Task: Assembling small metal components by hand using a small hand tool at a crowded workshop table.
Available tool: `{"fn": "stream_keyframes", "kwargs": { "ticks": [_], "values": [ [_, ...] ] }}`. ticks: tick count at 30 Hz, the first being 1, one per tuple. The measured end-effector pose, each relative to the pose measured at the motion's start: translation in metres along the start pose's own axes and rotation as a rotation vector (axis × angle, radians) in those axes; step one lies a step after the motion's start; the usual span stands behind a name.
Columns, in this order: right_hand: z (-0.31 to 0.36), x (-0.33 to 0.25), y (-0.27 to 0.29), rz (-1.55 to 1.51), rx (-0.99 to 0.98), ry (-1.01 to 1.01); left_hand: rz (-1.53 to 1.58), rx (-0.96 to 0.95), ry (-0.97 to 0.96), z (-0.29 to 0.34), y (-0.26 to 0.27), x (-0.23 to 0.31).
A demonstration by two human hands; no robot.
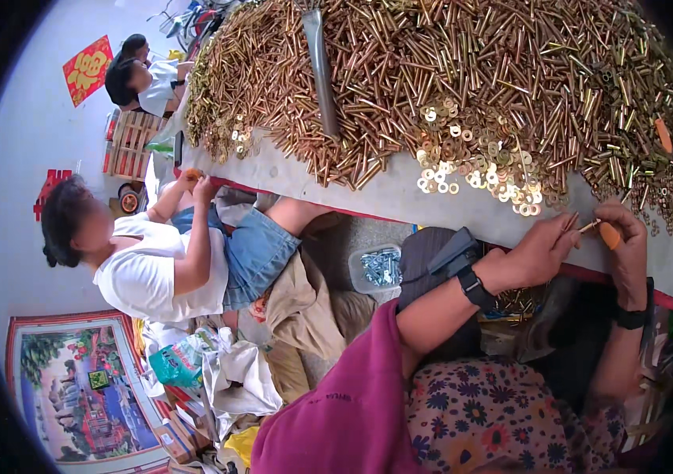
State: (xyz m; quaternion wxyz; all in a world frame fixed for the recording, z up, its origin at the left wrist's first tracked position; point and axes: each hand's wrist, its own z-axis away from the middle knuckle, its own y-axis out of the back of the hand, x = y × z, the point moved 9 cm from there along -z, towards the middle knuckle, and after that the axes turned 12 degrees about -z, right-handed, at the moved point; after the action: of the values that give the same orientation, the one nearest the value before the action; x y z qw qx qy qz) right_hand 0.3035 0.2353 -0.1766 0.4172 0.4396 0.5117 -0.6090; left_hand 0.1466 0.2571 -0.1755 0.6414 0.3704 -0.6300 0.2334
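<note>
Big pile [463, 71]: a huge heap of gold and copper metal rods fills the top of the frame. Its top and right parts are cut off by the dark round rim.
Table [400, 197]: a grey top with a red edge, running from upper left to the right side. Most of it is hidden under the pile.
Person in white [155, 268]: sits at the left of the frame in a white shirt and blue shorts, both hands up at the table edge. What those hands hold is too small to tell.
Other people [143, 75]: 2 heads at the upper left, mostly cut off.
Grey bar [321, 71]: a long grey metal piece lies on the pile at the top middle. Its top end is cut off.
Gold rings [471, 170]: many small flat rings lie loose at the front of the pile, just above the hands.
Clear box [380, 268]: a small box of silver bits, below the table edge in the middle.
Left hand [546, 249]: at the right middle, closed, pinching 1 thin rod [587, 227] by its end.
Right hand [625, 245]: just beside the left hand, curled around a small orange piece [610, 235] that touches the thin rod. Fingers hide most of it.
Black bands [475, 287]: 1 on each wrist.
</note>
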Motion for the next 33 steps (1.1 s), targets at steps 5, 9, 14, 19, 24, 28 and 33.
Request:
{"fn": "stream_keyframes", "kwargs": {
  "ticks": [5, 9, 14, 19, 24, 28, 33],
  "values": [
    [-0.002, 0.004, 0.0, 0.002, -0.036, -0.078, 0.041, -0.028, -0.016, -0.001, -0.004, 0.003],
    [-0.005, 0.018, 0.004, -0.029, -0.091, -0.026, -0.094, 0.0, -0.025, 0.0, -0.002, 0.004],
    [-0.01, 0.019, -0.028, -0.111, -0.047, -0.037, -0.095, -0.005, -0.095, 0.005, -0.018, 0.012],
    [-0.007, -0.015, -0.081, -0.431, -0.169, 0.058, -0.351, 0.05, -0.132, -0.001, -0.002, 0.013],
    [0.004, -0.034, -0.08, -0.395, -0.178, 0.162, -0.111, 0.334, 0.163, -0.008, 0.071, -0.016],
    [-0.002, -0.013, -0.041, -0.219, 0.022, 0.115, -0.066, 0.325, -0.055, -0.004, 0.036, 0.003],
    [0.0, -0.006, -0.025, 0.031, 0.067, 0.102, -0.118, 0.099, 0.003, -0.005, 0.016, 0.001]
  ]
}}
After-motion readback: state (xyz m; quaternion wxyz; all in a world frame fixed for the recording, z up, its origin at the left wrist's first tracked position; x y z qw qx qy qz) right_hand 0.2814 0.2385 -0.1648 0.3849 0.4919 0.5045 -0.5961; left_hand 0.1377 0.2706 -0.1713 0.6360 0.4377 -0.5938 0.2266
